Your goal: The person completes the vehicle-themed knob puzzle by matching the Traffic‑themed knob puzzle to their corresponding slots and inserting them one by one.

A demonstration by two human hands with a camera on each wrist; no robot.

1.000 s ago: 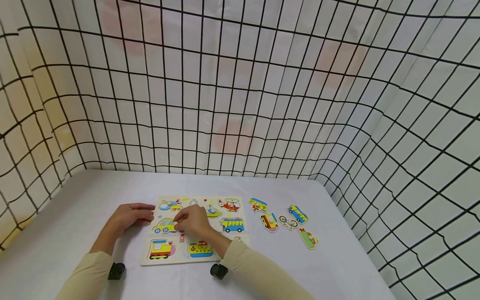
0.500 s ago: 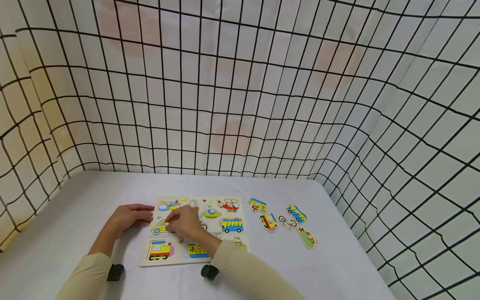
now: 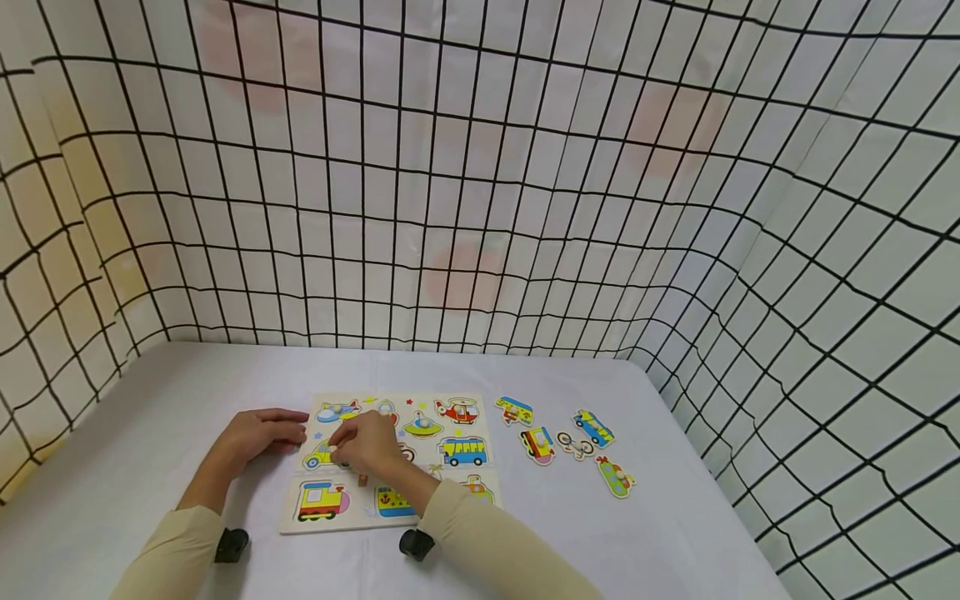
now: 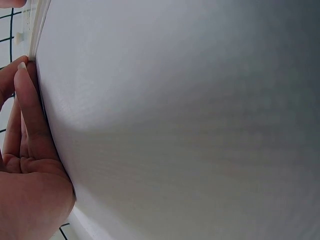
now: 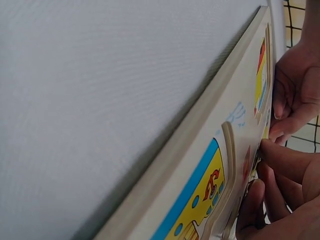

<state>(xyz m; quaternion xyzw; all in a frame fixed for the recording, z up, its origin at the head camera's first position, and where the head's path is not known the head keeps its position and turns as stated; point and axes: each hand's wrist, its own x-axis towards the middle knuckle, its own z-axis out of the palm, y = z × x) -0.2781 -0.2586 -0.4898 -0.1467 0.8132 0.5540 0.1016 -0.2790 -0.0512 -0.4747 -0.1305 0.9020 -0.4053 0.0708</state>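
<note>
A wooden peg puzzle board [image 3: 360, 518] printed with vehicles lies on the white table. My right hand [image 3: 369, 443] is over its left half, thumb and fingertips pinching the pale knob of a yellow car piece [image 3: 319, 456]. That piece sits at the car picture, partly covered by the fingers. In the right wrist view, the pinching fingertips [image 5: 262, 145] are low against the board's face. My left hand [image 3: 258, 433] rests on the table, its fingertips at the board's left edge. The left wrist view shows this hand [image 4: 32, 140] with fingers extended toward the edge, holding nothing.
Right of the board lie loose pieces: a yellow-and-blue one [image 3: 513, 410], a train [image 3: 537, 445], a bicycle [image 3: 575, 445], a blue bus [image 3: 595, 427] and a green-and-yellow piece [image 3: 617, 477]. A helicopter [image 3: 457, 410] shows at the board's top right. Black-gridded white walls [image 3: 420, 208] surround the table.
My right hand has shifted slightly left with the car piece, bringing it over the car picture, and then held nearly still. The left hand has stayed at the board's edge.
</note>
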